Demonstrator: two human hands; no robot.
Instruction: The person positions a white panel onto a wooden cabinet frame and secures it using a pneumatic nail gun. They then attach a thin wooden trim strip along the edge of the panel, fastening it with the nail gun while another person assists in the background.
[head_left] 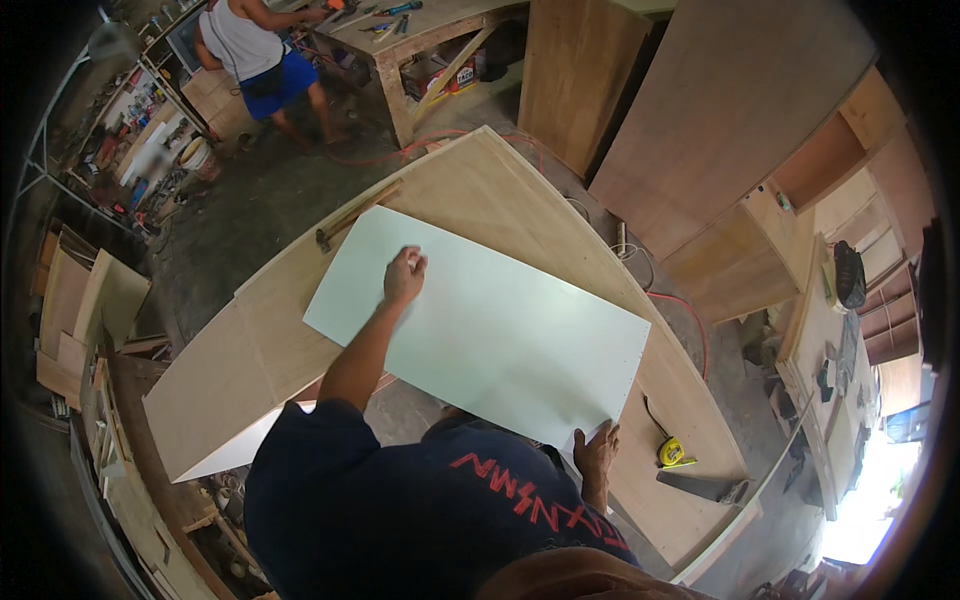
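A pale mint-white rectangular panel [500, 320] lies at a slant across the plywood worktop [455, 185]. Over its far left part is my left hand [404, 277], fingers curled in and thumb close to them. Whether something small sits between those fingertips, I cannot make out. My right hand [596, 450] rests at the panel's near right corner, its fingers stretched out and thumb apart, touching the edge. Small dark dots run along the panel's right edge.
A hammer [323, 240] lies beyond the panel's left end. Right of my right hand are a yellow tape measure [671, 452] and a handsaw [703, 487]. Wooden cabinets [740, 255] stand at the right. Another person [262, 60] stands near a far workbench [388, 65].
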